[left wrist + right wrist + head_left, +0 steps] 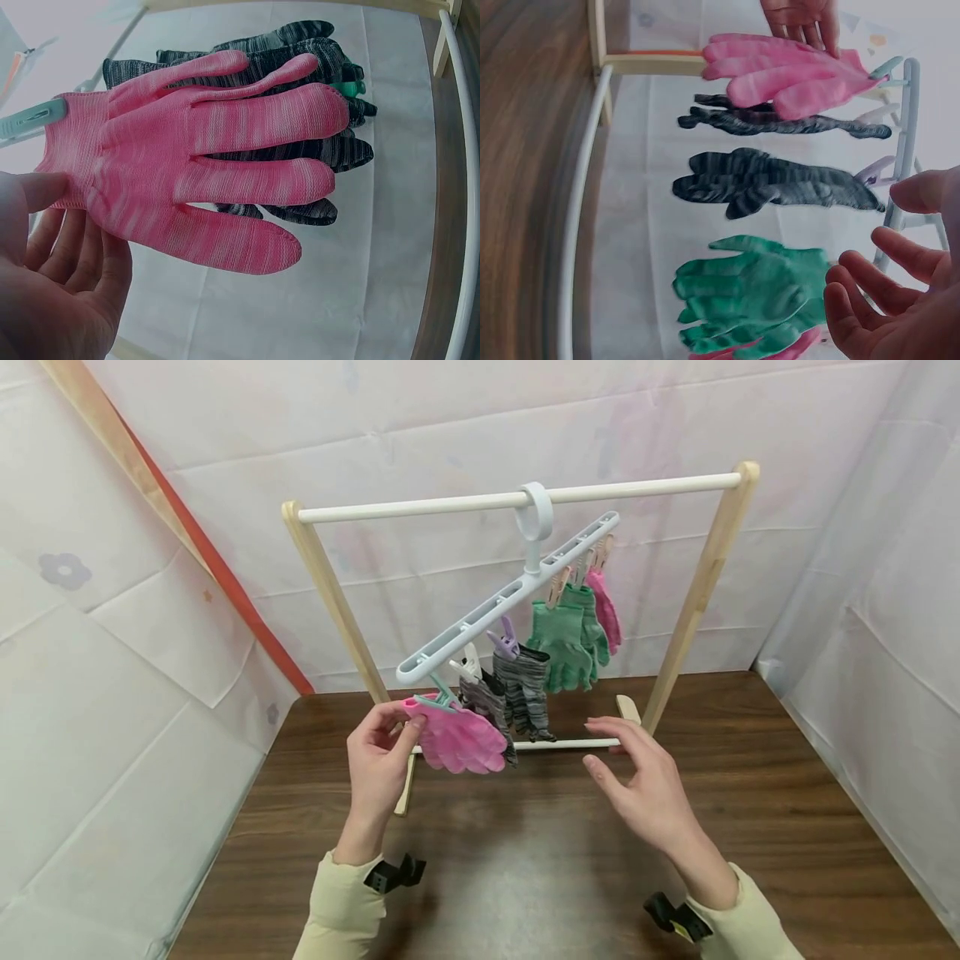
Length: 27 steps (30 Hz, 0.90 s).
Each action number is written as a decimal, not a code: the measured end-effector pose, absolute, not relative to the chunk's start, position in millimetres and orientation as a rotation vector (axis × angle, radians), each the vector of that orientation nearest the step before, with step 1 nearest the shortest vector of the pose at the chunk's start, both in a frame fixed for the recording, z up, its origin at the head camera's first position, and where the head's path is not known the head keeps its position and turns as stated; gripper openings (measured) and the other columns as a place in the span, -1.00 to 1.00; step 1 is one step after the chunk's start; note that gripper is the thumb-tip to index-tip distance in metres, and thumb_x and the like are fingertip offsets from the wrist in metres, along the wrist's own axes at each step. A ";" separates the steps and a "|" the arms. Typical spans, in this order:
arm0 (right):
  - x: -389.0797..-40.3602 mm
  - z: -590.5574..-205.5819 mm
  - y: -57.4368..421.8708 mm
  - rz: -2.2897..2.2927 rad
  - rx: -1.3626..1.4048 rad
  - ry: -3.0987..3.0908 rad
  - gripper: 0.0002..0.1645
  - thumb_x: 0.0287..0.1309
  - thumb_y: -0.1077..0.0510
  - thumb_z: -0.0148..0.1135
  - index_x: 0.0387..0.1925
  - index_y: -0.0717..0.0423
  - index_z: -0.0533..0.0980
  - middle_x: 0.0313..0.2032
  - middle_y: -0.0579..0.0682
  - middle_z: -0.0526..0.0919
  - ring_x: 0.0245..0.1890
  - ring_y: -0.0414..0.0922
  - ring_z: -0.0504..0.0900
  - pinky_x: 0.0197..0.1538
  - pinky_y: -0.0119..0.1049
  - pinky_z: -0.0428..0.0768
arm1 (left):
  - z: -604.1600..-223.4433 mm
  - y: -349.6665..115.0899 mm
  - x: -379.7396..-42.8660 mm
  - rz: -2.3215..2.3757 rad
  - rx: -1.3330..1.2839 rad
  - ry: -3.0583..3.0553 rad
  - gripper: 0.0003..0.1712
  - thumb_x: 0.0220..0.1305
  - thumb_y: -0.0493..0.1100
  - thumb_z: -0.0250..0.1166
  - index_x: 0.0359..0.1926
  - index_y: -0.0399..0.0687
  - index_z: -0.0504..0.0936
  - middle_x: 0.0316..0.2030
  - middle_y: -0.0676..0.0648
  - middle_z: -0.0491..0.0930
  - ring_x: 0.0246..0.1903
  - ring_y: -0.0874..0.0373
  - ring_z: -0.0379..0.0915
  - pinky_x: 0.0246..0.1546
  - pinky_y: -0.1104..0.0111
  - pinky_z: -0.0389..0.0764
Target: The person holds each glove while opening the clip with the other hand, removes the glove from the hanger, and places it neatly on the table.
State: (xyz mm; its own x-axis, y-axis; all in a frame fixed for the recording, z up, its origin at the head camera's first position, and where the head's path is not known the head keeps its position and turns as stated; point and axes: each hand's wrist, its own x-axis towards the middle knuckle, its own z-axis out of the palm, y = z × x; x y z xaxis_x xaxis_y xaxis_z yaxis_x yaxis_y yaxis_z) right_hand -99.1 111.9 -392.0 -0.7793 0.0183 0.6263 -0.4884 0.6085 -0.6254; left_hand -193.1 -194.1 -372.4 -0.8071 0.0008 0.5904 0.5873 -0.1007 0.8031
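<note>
Cream-sleeved left hand (pixel 378 764): raised over the left half of the worktop (pixel 495 902), thumb in front and fingers behind, pinching the pink glove's cuff.
Right hand (pixel 651 785): raised over the worktop's right half, pointing towards its far edge, thumb and slightly bent fingers apart.
Pink glove (pixel 461 742): knitted, streaked paler, its fingers dangling; held above the worktop, towards the far-left corner.
Mint clip (pixel 441 702): fastened on that cuff, at the near end of the slanting hanger (pixel 531 578).
Farther along: grey-black gloves (pixel 525 685), green gloves (pixel 562 639), another pink piece (pixel 603 610).
Rack (pixel 420 508): standing near the worktop's far edge, carrying the hanger.
</note>
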 end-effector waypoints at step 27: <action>-108.7 -345.3 67.1 1.297 0.625 -1.984 -0.44 0.04 0.32 0.40 0.14 0.16 0.57 0.10 0.02 0.61 0.09 -0.05 0.55 0.02 -0.31 0.53 | -372.6 -169.9 -165.0 -1.911 -0.786 -1.804 -0.79 0.14 -0.53 0.38 -0.17 -0.44 0.63 -0.30 -0.06 0.70 -0.31 0.19 0.64 -0.25 0.36 0.67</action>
